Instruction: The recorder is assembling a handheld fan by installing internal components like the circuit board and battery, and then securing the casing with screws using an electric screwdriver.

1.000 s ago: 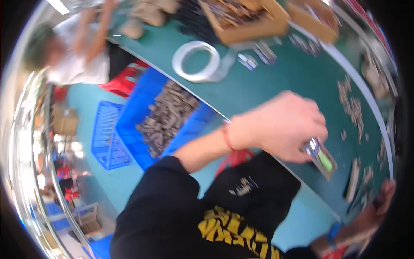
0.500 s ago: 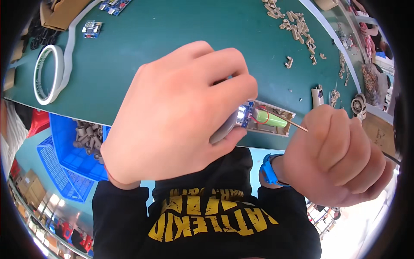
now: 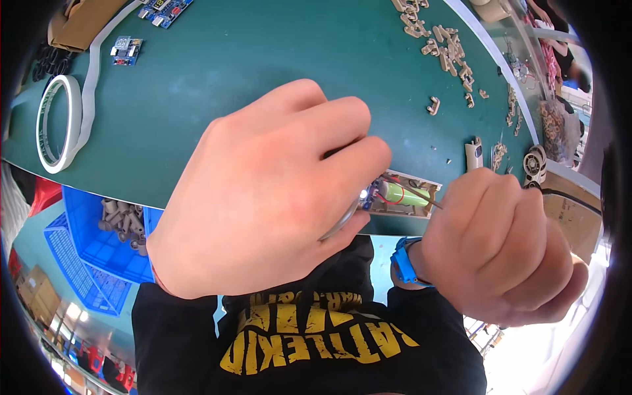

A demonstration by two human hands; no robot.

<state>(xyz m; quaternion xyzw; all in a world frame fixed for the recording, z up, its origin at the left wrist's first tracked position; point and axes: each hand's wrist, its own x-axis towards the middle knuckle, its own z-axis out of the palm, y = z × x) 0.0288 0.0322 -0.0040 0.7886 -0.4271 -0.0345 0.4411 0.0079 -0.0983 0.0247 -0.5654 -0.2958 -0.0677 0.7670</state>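
Note:
My left hand (image 3: 270,191) is closed round one end of an open beige casing (image 3: 431,181), with a curved grey part showing between thumb and fingers. Inside the casing lie a green cylindrical battery (image 3: 405,195), red wires and a blue circuit board (image 3: 368,197), mostly covered by my fingers. To the right, my right hand (image 3: 503,247) makes a fist round a thin rod-shaped tool (image 3: 424,196). The rod slants over the battery toward the board; its tip is near my left fingertips, and whether it touches anything is hidden. Its handle is inside the fist.
Small beige parts (image 3: 451,52) lie scattered at the far right of the green table (image 3: 263,46). Beyond my right hand are a beige casing (image 3: 474,155) and a small fan (image 3: 534,161). At left are a tape roll (image 3: 49,125), circuit boards (image 3: 125,51) and a blue crate (image 3: 85,224) of grey-brown parts.
The view has shifted slightly, so the table items sit further left. My left fingers now cover more of the circuit board, and the rod shows at a changed angle. Both grips stay closed.

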